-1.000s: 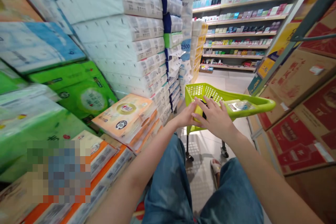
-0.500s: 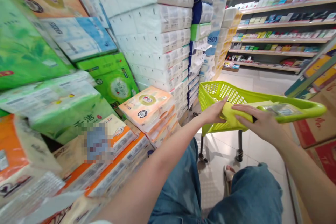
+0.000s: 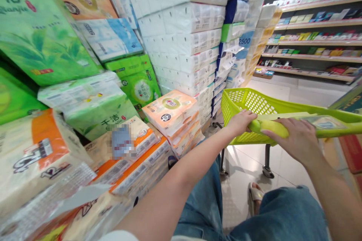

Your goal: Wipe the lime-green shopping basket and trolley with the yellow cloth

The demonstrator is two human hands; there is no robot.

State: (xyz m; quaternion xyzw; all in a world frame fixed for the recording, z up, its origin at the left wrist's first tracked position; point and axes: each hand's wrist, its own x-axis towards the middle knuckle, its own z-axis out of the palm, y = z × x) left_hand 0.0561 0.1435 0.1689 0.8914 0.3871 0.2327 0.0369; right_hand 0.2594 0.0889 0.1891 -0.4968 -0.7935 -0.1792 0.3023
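Note:
A lime-green shopping cart (image 3: 234,96) stands in front of me, its basket made of perforated plastic. Its handle (image 3: 274,128) is rounded and yellow-green. My left hand (image 3: 242,121) closes over the handle's left end. Further right, my right hand (image 3: 299,135) wraps the same bar, thumb on the near side and fingers over the top. A short stretch of handle shows between the two hands. To the right of that hand is a clear panel (image 3: 325,122) on the handle. Most of the basket's inside is hidden.
Packs of tissue (image 3: 169,113) lie piled close on my left. A tall stack of white paper packs (image 3: 206,19) rises beyond them. Shelves of small boxes (image 3: 316,37) stand at the back right. Red cartons (image 3: 350,150) edge the right side.
The view has swung left, so the cart and the stacks sit further right in the picture. Both hands stay on the handle, with my left hand's fingers further over it.

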